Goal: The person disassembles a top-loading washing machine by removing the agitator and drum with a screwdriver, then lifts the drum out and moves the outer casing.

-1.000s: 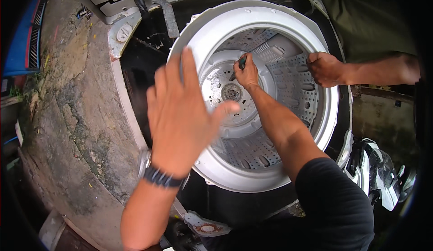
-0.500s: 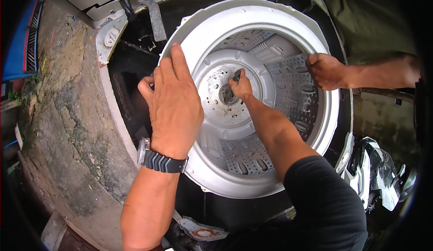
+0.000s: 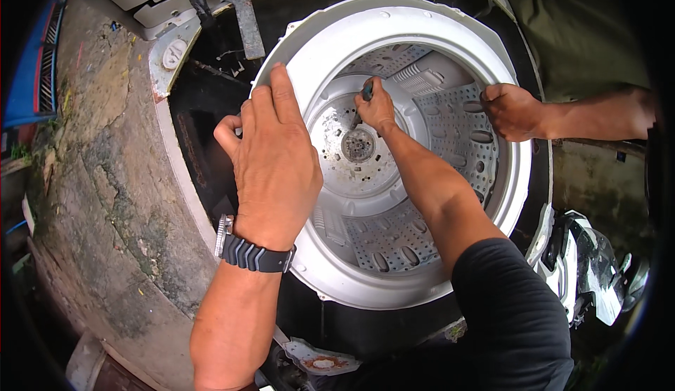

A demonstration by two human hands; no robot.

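Observation:
A top-loading washing machine's round inner tub has a pale grey rim [image 3: 330,43] and perforated walls [image 3: 457,127]. My left hand [image 3: 274,152], a watch on its wrist, grips the rim's left side, index finger stretched along it and thumb outside. Deep in the tub, my right hand [image 3: 377,106] is closed round a screwdriver [image 3: 368,90] with a dark green handle. Its shaft slants down toward the round central hub [image 3: 358,146] in the tub's base; the tip is hard to make out. The base plate [image 3: 330,159] is dirty and dotted with holes.
Another person's hand [image 3: 512,112] holds the rim at the right. The machine's casing [image 3: 172,152] surrounds the tub, with a metal strap [image 3: 245,25] at its upper left. Cracked concrete [image 3: 98,201] lies left, a motorcycle [image 3: 594,264] at the lower right.
My right hand has moved up and slightly away from the hub with the screwdriver, leaving the hub uncovered. My left hand and the other person's hand keep their places on the rim.

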